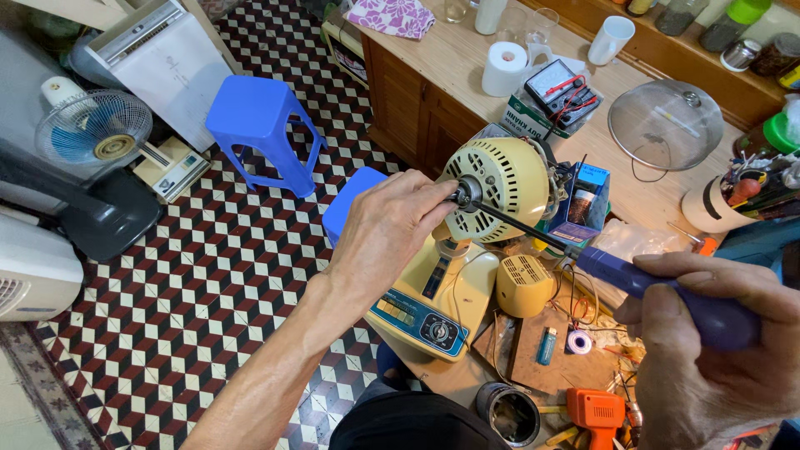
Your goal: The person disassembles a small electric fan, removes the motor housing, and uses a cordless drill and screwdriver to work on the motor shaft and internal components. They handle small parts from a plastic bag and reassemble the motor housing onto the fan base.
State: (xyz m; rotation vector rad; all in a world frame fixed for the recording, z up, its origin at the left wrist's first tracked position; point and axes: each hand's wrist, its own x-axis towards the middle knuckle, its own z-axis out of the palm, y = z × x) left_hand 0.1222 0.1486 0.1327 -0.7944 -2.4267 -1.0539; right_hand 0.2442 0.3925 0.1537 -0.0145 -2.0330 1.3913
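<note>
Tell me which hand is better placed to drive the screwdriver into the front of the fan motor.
Right. The right hand already grips the purple-handled screwdriver, whose tip sits at the fan motor hub. The left hand pinches the shaft there, so it seems better suited to steadying.

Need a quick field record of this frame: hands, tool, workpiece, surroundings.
left hand: fingers at the front hub of the cream fan motor
right hand: closed around the purple-handled screwdriver
tool tip: at the motor hub
workpiece: motor tilted on its cream fan base
bench: multimeter, glass lid, paper roll
floor: blue stool
</note>
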